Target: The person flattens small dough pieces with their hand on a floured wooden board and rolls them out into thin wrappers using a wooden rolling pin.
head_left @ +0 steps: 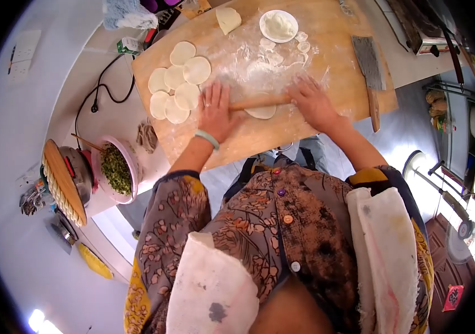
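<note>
A wooden rolling pin (pixel 257 102) lies across a thin round dough wrapper (pixel 261 113) on a floured wooden board (pixel 237 136). My left hand (pixel 215 111), with a pale bangle at its wrist, rests flat over the pin's left end, fingers stretched forward. Over the right end lies my right hand (pixel 314 104), its fingers also extended. Both palms hide the ends of the pin. Several finished-looking dough rounds (pixel 197 70) overlap beside my left hand. Beyond my right hand are small flattened dough pieces (pixel 275 58) and a white bowl of flour (pixel 262 22).
A cleaver (pixel 368 67) lies near the board's right edge. A dough block (pixel 228 20) sits at the far side. On the left counter stand a pink-rimmed bowl of chopped green filling (pixel 116 170), a black power cord (pixel 98 86) and a round woven-edged lid (pixel 62 181).
</note>
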Demonstrator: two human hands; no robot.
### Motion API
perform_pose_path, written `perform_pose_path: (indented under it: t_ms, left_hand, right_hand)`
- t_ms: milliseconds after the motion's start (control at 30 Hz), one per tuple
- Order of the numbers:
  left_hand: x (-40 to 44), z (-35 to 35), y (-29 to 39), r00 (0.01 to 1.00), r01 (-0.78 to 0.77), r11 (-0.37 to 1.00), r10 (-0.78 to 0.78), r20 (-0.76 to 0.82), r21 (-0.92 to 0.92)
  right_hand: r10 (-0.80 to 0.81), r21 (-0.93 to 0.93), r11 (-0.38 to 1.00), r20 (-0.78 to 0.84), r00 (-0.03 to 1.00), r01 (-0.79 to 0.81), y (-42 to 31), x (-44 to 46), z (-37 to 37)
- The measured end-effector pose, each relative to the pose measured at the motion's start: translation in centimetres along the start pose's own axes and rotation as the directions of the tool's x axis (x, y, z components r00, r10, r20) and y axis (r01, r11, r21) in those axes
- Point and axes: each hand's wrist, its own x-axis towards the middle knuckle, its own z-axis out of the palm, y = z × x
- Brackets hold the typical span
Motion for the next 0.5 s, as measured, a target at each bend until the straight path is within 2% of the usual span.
perform_pose_path:
  t_ms: [67, 100, 200, 233, 333, 367, 467, 500]
  left_hand:
    - [1.2, -0.2, -0.9, 0.999, 0.031, 1.0, -0.031, -0.023, 0.003]
    - [0.6, -0.5, -0.3, 0.998, 0.025, 1.0, -0.025, 0.05, -0.01]
    - [-3.9, -1.2, 1.4, 0.989, -0.059, 0.995, 0.069, 0.132, -0.074]
    - [-5.1, -1.0, 1.6, 0.99, -0.096, 0.995, 0.1, 0.103, -0.039]
    - [-3.3, -0.8, 0.6, 0.987, -0.073, 0.997, 0.066, 0.144, 0.038]
    - [-1.8, -1.1, 0.2, 0.99, -0.048, 0.993, 0.033, 0.136, 0.109]
    - [1.0, -0.9, -1.3, 1.0, -0.028, 0.996, 0.026, 0.015, 0.086]
    - [0.6, -1.0, -1.1, 0.998, -0.058, 0.989, 0.052, 0.045, 0.136]
  right_hand:
    - [0.022, 0.007, 1.0, -0.028, 0.999, -0.022, 0.5, -0.4, 0.7]
    - [0.026, 0.014, 1.0, -0.037, 0.999, -0.025, 0.7, -1.6, 0.7]
    - [0.017, 0.016, 1.0, -0.021, 1.0, -0.016, -1.5, -4.7, 0.7]
    - [0.018, 0.012, 1.0, -0.008, 1.0, -0.017, -2.2, -5.3, 0.5]
    - [-0.029, 0.003, 1.0, 0.063, 0.998, 0.029, -3.0, -2.8, 0.6]
    - [0.003, 0.024, 1.0, 0.037, 0.999, -0.004, -2.6, -1.9, 0.9]
    - [0.096, 0.075, 0.993, -0.008, 0.995, -0.095, -2.0, -1.4, 1.3]
    - [0.112, 0.082, 0.99, -0.011, 0.994, -0.111, -2.0, -2.4, 1.5]
